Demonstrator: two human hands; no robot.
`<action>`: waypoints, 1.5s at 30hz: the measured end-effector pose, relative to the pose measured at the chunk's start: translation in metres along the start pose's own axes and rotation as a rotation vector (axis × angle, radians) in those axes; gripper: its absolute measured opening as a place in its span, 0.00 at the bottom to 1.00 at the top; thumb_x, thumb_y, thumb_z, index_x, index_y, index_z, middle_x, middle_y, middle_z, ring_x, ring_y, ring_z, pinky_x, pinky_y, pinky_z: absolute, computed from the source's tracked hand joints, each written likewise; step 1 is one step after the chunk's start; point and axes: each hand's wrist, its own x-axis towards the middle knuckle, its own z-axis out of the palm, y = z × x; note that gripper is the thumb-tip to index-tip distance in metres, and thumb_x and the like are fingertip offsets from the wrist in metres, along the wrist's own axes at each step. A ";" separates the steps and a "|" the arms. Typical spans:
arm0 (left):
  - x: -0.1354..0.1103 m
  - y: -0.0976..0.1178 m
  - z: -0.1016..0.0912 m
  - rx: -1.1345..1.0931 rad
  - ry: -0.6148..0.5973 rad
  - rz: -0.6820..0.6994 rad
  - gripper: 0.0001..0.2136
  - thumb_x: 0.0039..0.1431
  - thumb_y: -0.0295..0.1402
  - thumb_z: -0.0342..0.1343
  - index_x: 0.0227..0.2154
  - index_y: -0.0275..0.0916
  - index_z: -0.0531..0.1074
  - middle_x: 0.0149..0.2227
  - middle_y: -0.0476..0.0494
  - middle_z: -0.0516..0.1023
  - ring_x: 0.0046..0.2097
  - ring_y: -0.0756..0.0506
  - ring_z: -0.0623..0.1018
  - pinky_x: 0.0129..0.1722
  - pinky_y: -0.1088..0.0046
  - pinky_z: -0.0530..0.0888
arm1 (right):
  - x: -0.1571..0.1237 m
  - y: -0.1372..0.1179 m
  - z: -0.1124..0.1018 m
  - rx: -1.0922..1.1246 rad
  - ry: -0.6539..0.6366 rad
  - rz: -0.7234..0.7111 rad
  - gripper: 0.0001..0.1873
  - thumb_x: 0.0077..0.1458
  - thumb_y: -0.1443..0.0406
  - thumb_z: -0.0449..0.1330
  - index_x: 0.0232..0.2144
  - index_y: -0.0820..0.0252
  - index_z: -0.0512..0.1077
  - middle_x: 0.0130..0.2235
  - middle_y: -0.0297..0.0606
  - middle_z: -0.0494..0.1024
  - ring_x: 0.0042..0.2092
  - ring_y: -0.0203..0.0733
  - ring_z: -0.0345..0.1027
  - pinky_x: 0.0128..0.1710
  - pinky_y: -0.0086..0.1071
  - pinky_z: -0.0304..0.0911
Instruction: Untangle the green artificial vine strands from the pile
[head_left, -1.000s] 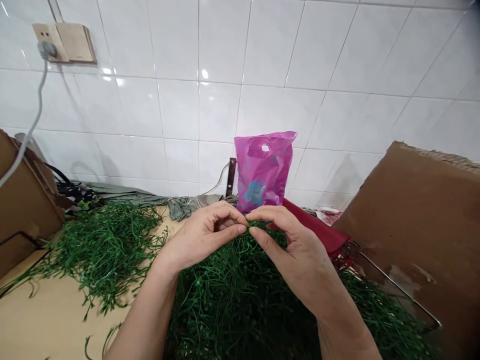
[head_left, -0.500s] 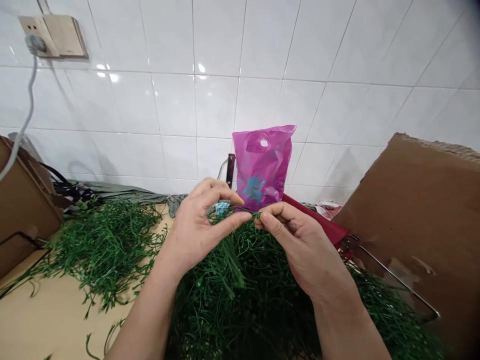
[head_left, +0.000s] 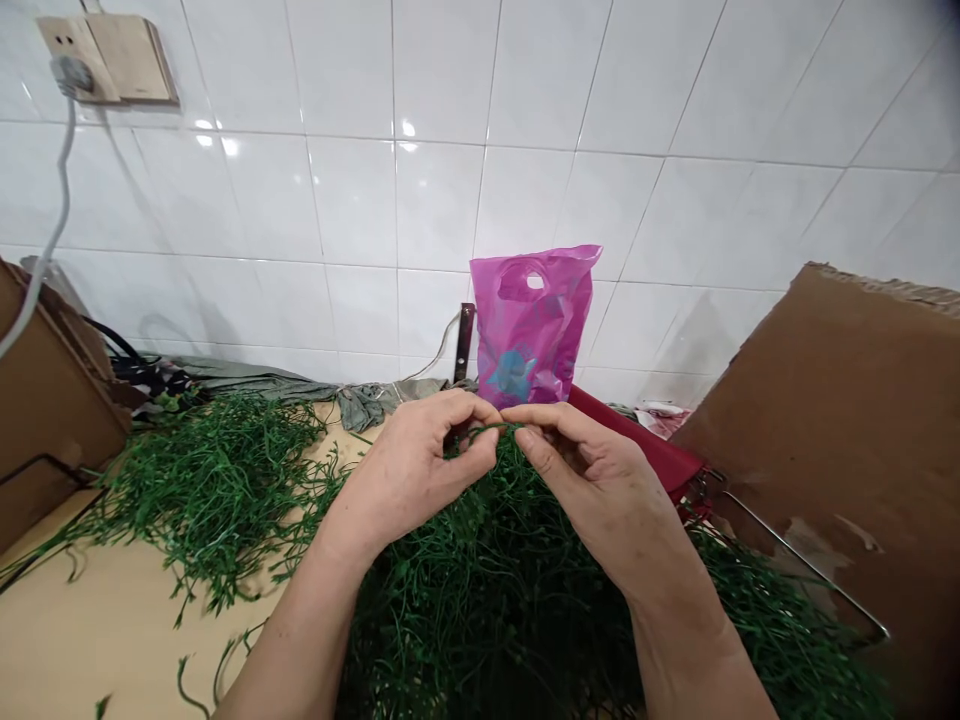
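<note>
You could read no text, brand, number or sign. The purple bag point(head_left: 533, 325) in front of you bore a blue, roughly star-shaped print point(head_left: 513, 373) low on its face, in which you could make out no letters. Up and far to the left of that bag, any marking on the wall socket plate point(head_left: 133, 60) was too small for you to read, as was any on the red-and-white item point(head_left: 663, 418) low to the bag's right.

Head-worn camera (the sole view) — tilted down, facing wall point(head_left: 341, 65).
</note>
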 end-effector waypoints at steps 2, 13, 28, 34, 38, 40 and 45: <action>0.001 -0.004 0.000 -0.039 0.000 -0.030 0.05 0.62 0.33 0.55 0.34 0.40 0.76 0.27 0.53 0.70 0.30 0.50 0.68 0.29 0.75 0.64 | 0.000 0.001 -0.001 -0.009 0.014 0.007 0.09 0.60 0.61 0.58 0.39 0.57 0.77 0.33 0.35 0.77 0.35 0.40 0.69 0.39 0.33 0.65; 0.002 -0.005 -0.001 -0.063 -0.083 0.040 0.06 0.61 0.30 0.56 0.30 0.39 0.75 0.29 0.51 0.73 0.31 0.50 0.69 0.32 0.74 0.64 | 0.003 0.010 -0.003 -0.238 0.248 -0.006 0.03 0.53 0.66 0.57 0.28 0.55 0.70 0.29 0.34 0.77 0.32 0.40 0.70 0.34 0.33 0.64; 0.006 -0.011 0.003 -0.447 -0.008 -0.167 0.12 0.65 0.42 0.53 0.31 0.39 0.68 0.26 0.53 0.59 0.29 0.50 0.60 0.29 0.74 0.61 | 0.000 0.006 -0.012 -0.096 0.199 0.058 0.16 0.61 0.55 0.57 0.44 0.55 0.77 0.44 0.40 0.82 0.45 0.46 0.75 0.47 0.41 0.68; 0.003 -0.013 0.004 -0.372 -0.118 -0.178 0.15 0.67 0.46 0.51 0.31 0.40 0.67 0.27 0.53 0.60 0.29 0.50 0.60 0.29 0.73 0.60 | 0.003 0.010 0.018 0.321 -0.026 0.102 0.11 0.61 0.58 0.60 0.42 0.56 0.76 0.43 0.37 0.82 0.45 0.41 0.75 0.49 0.35 0.67; 0.004 -0.017 0.005 -0.372 -0.171 -0.198 0.17 0.65 0.48 0.52 0.30 0.39 0.67 0.27 0.53 0.59 0.30 0.50 0.59 0.30 0.73 0.59 | 0.005 0.018 0.022 0.433 -0.008 0.115 0.07 0.60 0.60 0.60 0.37 0.57 0.74 0.37 0.34 0.81 0.40 0.39 0.74 0.43 0.32 0.68; 0.006 -0.018 0.006 -0.406 -0.184 -0.196 0.16 0.65 0.48 0.53 0.30 0.39 0.68 0.28 0.52 0.61 0.31 0.50 0.60 0.30 0.73 0.59 | 0.005 0.018 0.021 0.287 -0.007 0.074 0.06 0.60 0.62 0.58 0.37 0.58 0.73 0.34 0.34 0.79 0.38 0.39 0.73 0.41 0.32 0.67; 0.009 -0.020 0.015 -0.362 -0.170 -0.163 0.14 0.66 0.44 0.52 0.31 0.39 0.69 0.29 0.52 0.63 0.32 0.50 0.63 0.33 0.74 0.61 | 0.007 0.019 0.025 -0.066 0.132 -0.082 0.11 0.61 0.66 0.51 0.37 0.60 0.73 0.36 0.40 0.78 0.37 0.41 0.70 0.42 0.34 0.65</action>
